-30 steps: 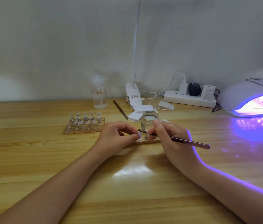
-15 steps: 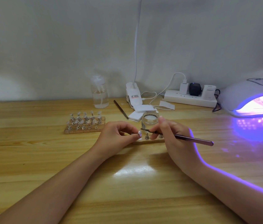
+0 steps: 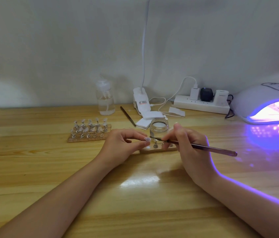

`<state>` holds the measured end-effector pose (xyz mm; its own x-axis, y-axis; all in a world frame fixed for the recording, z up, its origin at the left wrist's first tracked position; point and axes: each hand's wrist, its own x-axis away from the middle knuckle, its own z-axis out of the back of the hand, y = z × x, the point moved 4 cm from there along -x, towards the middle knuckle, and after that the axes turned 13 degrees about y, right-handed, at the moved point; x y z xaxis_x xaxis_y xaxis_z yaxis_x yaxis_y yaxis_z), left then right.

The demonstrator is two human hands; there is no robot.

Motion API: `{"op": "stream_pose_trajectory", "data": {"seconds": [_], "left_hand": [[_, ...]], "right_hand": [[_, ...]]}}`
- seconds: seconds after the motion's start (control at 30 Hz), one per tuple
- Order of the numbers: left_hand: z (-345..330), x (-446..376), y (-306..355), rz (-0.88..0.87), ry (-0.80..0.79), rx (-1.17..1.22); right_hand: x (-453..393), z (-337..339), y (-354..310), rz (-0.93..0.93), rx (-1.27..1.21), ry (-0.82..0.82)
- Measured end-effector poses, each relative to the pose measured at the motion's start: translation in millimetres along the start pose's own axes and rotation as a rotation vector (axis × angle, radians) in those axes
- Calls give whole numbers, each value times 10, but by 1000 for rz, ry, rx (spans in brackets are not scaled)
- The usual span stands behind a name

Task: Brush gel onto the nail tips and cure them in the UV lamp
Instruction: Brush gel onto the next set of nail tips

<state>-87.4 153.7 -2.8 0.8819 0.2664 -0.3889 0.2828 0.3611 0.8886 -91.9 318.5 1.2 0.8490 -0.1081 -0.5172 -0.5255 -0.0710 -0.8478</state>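
The wooden bench (image 3: 32, 169) fills the lower view, with a pale wall behind it. At its far right the white UV lamp (image 3: 262, 102) glows violet, casting purple light on the wood, and stands with nail tips can be seen inside its opening. A white power strip (image 3: 202, 105) with plugs lies against the wall beside the lamp, and a white clip lamp base (image 3: 141, 103) with its long stalk stands left of that. A clear pump bottle (image 3: 105, 100) stands further left. In front of it a wooden holder (image 3: 90, 137) carries two rows of small stands with nail tips. White pads (image 3: 148, 120) lie just behind an open glass jar (image 3: 159, 128), and a thin dark stick (image 3: 127, 115) lies beside the pads. A second wooden holder (image 3: 157, 149) lies in front of the jar, between the two hands, with a few small stands on it. The right hand (image 3: 190, 148) has its fingers curled round a thin brush (image 3: 203, 147), gripping it near the bristle end, the handle pointing right. The left hand (image 3: 123, 145) pinches a single nail tip (image 3: 147, 139) between thumb and fingertips, just above the near holder. The brush's tip touches that nail tip.
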Motion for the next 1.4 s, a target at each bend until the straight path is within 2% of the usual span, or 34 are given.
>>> {"op": "stream_pose_trajectory", "data": {"seconds": [0.37,0.63,1.0,1.1,1.27,1.4], "left_hand": [[-30,4,-10,-66,-54,27],[-35,-2,-9,-83,-56,21],[-31,-8,-39,-22,-39,84],[-30,-8,-47,-8,-33,71],[-28,-11,-47,12,-29,63],[-22,-3,-42,19,-34,60]], "right_hand": [[-11,-24,-3,85,135,-48],[-14,-34,30,68,183,-71],[10,-21,24,-35,-10,-20],[-13,-7,21,-16,18,15],[-15,-27,32,-33,86,-24],[-2,-34,20,-36,30,-33]]}}
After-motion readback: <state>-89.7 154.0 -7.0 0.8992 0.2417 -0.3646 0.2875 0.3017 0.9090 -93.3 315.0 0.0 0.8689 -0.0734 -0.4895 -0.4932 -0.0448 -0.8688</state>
